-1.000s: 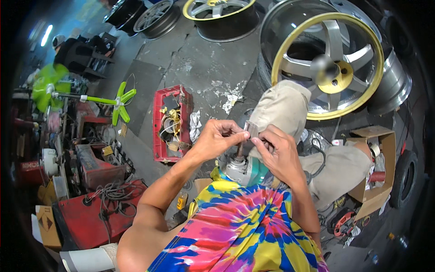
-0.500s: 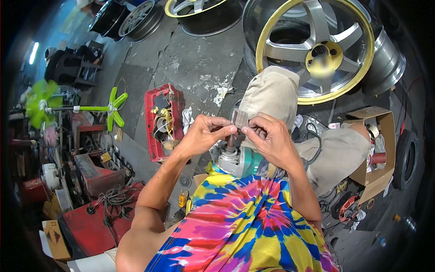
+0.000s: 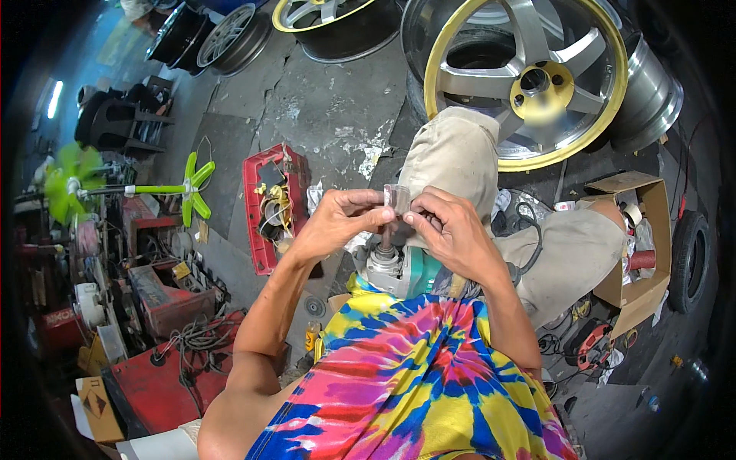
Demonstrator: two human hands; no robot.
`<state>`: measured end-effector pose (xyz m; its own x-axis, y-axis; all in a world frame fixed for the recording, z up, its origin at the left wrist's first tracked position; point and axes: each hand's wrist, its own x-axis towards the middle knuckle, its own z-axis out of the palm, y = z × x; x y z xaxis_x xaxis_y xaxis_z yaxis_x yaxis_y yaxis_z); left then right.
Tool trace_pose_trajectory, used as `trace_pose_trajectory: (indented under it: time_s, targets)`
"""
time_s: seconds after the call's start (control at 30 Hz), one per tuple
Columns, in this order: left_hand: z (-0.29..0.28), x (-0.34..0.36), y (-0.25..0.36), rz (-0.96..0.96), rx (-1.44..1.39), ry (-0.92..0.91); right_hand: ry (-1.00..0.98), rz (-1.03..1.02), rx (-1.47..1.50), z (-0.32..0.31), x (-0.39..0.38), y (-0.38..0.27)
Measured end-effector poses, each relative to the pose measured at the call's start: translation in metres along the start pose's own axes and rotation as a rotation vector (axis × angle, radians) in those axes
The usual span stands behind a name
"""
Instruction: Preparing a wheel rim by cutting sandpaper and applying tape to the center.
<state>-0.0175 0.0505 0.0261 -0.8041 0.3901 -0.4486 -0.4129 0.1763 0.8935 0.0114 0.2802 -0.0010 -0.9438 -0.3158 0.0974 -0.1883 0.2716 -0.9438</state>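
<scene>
Between my two hands is a small curved piece, greyish and partly see-through, like a short bent strip of sheet; its exact kind cannot be made out. My left hand pinches its left side between thumb and fingers. At the right side, my right hand closes thumb and fingertips on its edge. Just below the piece, a power tool with a teal body and grey metal head lies in my lap, its spindle pointing up toward my hands. Whether the piece touches the spindle is hidden.
A red toolbox tray with loose parts sits left of my hands. A yellow-rimmed wheel stands beyond my knee. On the right are an open cardboard box and a small tyre. A green fan and red machine occupy the left.
Both hands stay pinched on the piece and have shifted slightly to the left in the picture with it. The piece has turned a little, showing more of its curve.
</scene>
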Motion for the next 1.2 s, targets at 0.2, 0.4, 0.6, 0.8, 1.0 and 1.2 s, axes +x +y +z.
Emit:
trace_pose_trajectory:
  time_s: [0.2, 0.4, 0.6, 0.8, 1.0, 1.2]
  targets:
    - [0.006, -0.001, -0.006, 0.105, 0.139, 0.081, 0.027, -0.054, -0.014, 0.004, -0.003, -0.001]
    - [0.021, -0.001, -0.019, 0.076, 0.135, 0.221, 0.050, -0.071, -0.056, 0.011, -0.003, 0.004]
    - [0.017, 0.000, 0.006, 0.149, 0.162, 0.164, 0.055, -0.071, -0.001, 0.007, -0.001, 0.002]
    - [0.021, 0.004, -0.002, 0.181, 0.106, 0.135, 0.059, -0.069, -0.020, 0.000, -0.001, -0.003]
    - [0.026, -0.001, -0.008, 0.295, 0.272, 0.197, 0.116, -0.073, 0.045, 0.007, -0.007, 0.003]
    - [0.022, -0.005, 0.008, 0.331, 0.437, 0.108, 0.033, 0.005, 0.064, -0.006, -0.004, -0.001]
